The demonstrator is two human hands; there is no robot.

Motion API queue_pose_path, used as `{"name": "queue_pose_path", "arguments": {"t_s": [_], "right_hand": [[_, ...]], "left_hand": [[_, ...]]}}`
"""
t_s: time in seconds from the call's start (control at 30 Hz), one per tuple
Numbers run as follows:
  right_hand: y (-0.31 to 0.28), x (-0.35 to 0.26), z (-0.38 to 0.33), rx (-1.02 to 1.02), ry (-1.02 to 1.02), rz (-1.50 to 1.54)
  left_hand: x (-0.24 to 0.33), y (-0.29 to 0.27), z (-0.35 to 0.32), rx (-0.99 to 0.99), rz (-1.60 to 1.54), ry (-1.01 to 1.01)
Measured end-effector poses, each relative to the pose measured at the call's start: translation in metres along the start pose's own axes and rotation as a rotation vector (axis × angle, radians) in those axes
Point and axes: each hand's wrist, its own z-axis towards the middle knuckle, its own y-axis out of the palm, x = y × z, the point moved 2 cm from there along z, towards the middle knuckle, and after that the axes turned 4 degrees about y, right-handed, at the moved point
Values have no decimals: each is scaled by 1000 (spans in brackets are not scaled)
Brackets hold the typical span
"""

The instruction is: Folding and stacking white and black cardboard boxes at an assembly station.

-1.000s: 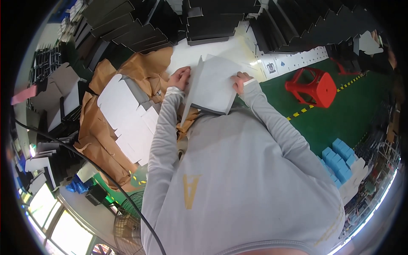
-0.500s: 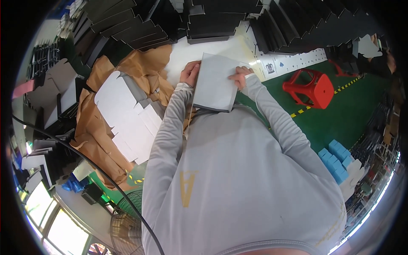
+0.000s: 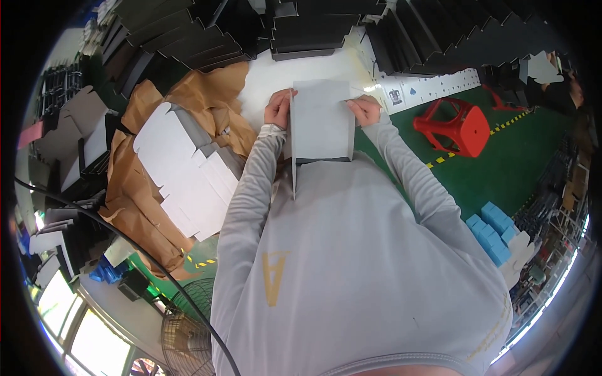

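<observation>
A partly folded cardboard box point(image 3: 322, 122), pale grey inside with a dark near edge, stands in front of my body. Its left side panel rises almost edge-on to me. My left hand point(image 3: 278, 109) is closed on that left panel near its far end, the thumb along its top edge. At the box's right edge, my right hand point(image 3: 365, 109) pinches the right side between thumb and fingers. Parts of the fingers on both hands are hidden behind the cardboard. A stack of flat white die-cut cardboard sheets point(image 3: 188, 169) lies to my left on crumpled brown paper point(image 3: 135, 210).
Black folded boxes point(image 3: 307, 34) stand in rows along the far side, with more black cartons point(image 3: 433, 37) at far right. A red plastic stool point(image 3: 461, 125) is on the green floor at right. Blue small boxes point(image 3: 492, 232) sit nearer. A black cable point(image 3: 135, 241) crosses at left.
The box has gone from a tilted, flatter look to straight, with its left panel now upright. My right hand has shifted slightly right and now grips the right edge.
</observation>
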Motion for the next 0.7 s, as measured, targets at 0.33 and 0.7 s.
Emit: {"name": "queue_pose_path", "arguments": {"t_s": [0.33, 0.7], "right_hand": [[15, 38, 20, -168, 141, 177], [-14, -6, 67, -525, 49, -245]], "left_hand": [[16, 14, -4, -179, -84, -103], [-18, 22, -11, -71, -197, -129]]}}
